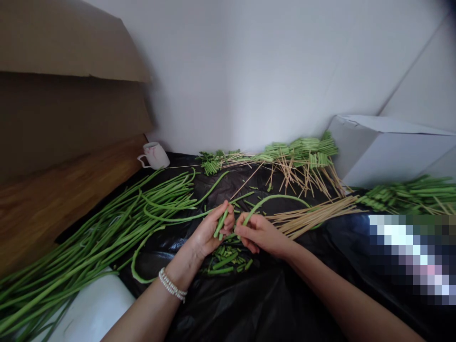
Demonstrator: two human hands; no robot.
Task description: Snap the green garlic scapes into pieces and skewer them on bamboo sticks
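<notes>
The left hand has its fingers curled around short pieces, green, slim and straight, lying side by side. The right hand, close beside it, grips the end of a long stem between its fingers; the stem is smooth, pale green and thin, arching up and over to the right above the black sheet. Below the hands lie loose offcuts, small and darker green. Bare tan sticks fan out to the right. Behind, green bundles sit among more sticks, near a white box. A heap of stems spreads at the left, with a mug beyond it.
</notes>
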